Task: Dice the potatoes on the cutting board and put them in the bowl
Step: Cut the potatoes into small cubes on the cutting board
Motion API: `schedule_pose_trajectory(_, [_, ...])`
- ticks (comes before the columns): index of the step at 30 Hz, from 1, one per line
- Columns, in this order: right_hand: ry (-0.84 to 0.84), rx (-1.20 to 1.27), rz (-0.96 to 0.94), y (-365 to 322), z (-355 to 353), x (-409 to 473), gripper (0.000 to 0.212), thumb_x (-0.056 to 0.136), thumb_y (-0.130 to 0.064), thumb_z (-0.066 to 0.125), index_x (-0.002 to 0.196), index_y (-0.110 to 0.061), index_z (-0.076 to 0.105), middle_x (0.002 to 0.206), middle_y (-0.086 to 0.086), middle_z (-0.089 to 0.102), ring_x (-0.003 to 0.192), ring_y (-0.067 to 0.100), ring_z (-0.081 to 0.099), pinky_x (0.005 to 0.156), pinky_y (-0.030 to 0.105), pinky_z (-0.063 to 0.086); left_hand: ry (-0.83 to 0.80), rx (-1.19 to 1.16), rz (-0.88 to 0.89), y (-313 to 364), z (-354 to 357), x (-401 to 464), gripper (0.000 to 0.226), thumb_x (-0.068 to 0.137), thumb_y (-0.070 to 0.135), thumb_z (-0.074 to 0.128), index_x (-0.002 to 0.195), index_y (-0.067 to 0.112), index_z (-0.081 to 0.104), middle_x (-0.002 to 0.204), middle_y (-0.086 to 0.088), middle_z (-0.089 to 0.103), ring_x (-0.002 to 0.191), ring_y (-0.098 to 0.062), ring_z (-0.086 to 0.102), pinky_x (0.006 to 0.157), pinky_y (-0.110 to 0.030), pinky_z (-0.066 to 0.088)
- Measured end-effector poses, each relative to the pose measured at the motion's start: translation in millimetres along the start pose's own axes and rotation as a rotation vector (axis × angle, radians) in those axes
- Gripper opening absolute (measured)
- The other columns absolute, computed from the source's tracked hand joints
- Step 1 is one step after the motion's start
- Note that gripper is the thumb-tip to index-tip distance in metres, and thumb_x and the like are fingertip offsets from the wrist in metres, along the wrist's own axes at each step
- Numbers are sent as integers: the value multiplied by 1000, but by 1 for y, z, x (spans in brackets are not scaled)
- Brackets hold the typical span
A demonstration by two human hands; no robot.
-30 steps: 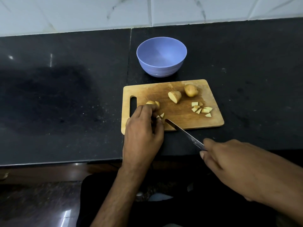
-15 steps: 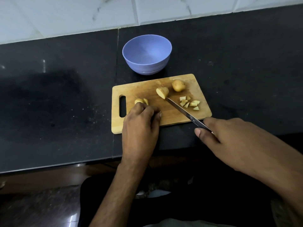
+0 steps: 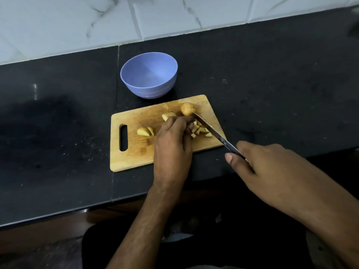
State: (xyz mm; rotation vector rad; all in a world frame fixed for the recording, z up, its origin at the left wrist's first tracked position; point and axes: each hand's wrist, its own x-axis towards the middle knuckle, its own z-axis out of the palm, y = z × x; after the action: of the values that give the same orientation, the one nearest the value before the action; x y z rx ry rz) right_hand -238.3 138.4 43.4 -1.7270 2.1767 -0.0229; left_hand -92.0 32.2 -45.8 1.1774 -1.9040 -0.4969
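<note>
Cutting board [image 3: 136,158] taken as reference landmark; it was a pale wooden rectangle with a slot handle at its left end, lying flat on the black countertop [image 3: 58,152]. Nearest the camera, below the board's near edge, dark clothing of the person filled the bottom of the view. Right hand [image 3: 272,171] was off the board's near-right corner, fingers curled round the handle of the knife [image 3: 213,133]; the handle itself was hidden inside the grip. The blade ran diagonally from that corner up across the board's right part, tip touching or just beside the whole potato [image 3: 187,109] near the far edge; contact could not be confirmed. Left hand [image 3: 172,140] lay over the board's middle, forearm crossing the near edge, fingers bent down at the diced potato pieces [image 3: 202,131] right of centre, just left of the blade; whether the fingertips pinched a piece or held nothing could not be told. A halved potato [image 3: 168,115] showed just beyond the knuckles, partly hidden by them. Two wedge pieces [image 3: 145,131] lay left of the hand, between it and the slot handle. Beyond the board's far edge, near it and apart from it, stood the lavender bowl [image 3: 149,90], upright, with no potato visible inside. Farther back, white marbled wall tiles [image 3: 77,26] met the countertop. No brand, label or writing was readable on the knife, the bowl or the board.
</note>
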Motion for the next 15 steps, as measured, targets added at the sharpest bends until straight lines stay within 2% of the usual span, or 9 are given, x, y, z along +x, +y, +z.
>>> schedule_pose_trajectory(4, [0,-17,-25,-3,4,3,37,99,-58,26,75,-31,34,64,-6,52,55,5,51,49,24,34,31,-18,-24,-1,-9,-4,19,101,19,57,114,15,71,104,6,65,94,-5,61,79,-22,50])
schedule_pose_trajectory(8, [-1,-17,-75,-12,8,5,33,99,-58,26,91,-33,46,66,-7,53,56,5,53,51,25,37,56,12,-53,-7,-24,-8,16,100,19,62,113,15,71,102,8,64,88,-2,59,73,-9,43])
schedule_pose_trajectory(10, [-1,-17,-96,-18,10,6,33,99,-58,25,92,-33,46,67,-7,54,58,5,53,51,25,38,80,23,-83,-12,-32,-9,15,98,19,65,111,14,71,103,8,65,89,-1,59,74,-7,43])
schedule_pose_trajectory(13, [0,-23,-117,-27,11,8,31,99,-58,25,90,-34,43,68,-8,52,59,5,53,52,26,40,113,48,-129,-24,-46,-10,17,96,19,68,112,16,71,105,8,66,92,-2,60,77,-12,47])
schedule_pose_trajectory(15, [9,-32,-130,-32,13,9,31,99,-59,24,89,-35,41,69,-8,52,60,5,53,52,26,40,128,87,-158,-35,-57,-9,21,94,22,71,115,19,70,106,8,65,93,-6,61,80,-25,52])
